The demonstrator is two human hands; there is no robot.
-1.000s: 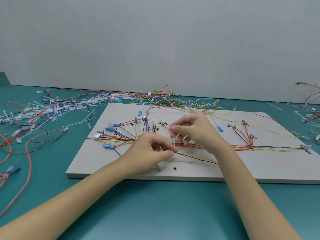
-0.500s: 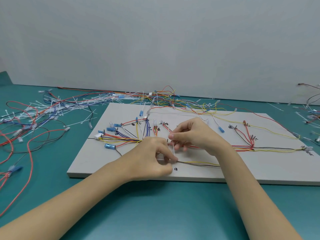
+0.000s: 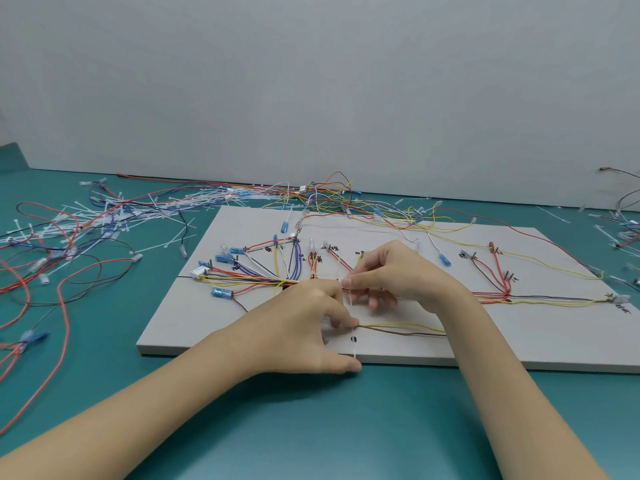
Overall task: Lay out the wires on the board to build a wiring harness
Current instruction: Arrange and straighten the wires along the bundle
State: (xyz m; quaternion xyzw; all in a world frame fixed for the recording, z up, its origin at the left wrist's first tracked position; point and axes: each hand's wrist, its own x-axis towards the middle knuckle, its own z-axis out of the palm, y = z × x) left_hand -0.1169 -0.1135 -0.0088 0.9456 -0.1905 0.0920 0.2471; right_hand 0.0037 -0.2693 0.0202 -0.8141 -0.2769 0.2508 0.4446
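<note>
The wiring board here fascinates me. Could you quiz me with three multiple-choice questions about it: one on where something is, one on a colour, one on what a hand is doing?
1. The pile of white cable ties lies:
A. left of the board
B. in a box
C. on a shelf

2. The tabletop is:
A. black
B. teal
C. orange

3. The right hand:
A. lies flat
B. points at the wall
C. pinches a clear tie strip

Answers: A, ties scatter on the table left of the board; B, teal shows all around it; C, fingertips clamp the strip's top.

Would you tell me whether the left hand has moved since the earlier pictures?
Yes. The left hand has slid toward the board's near edge; its thumb now overhangs it.
</note>
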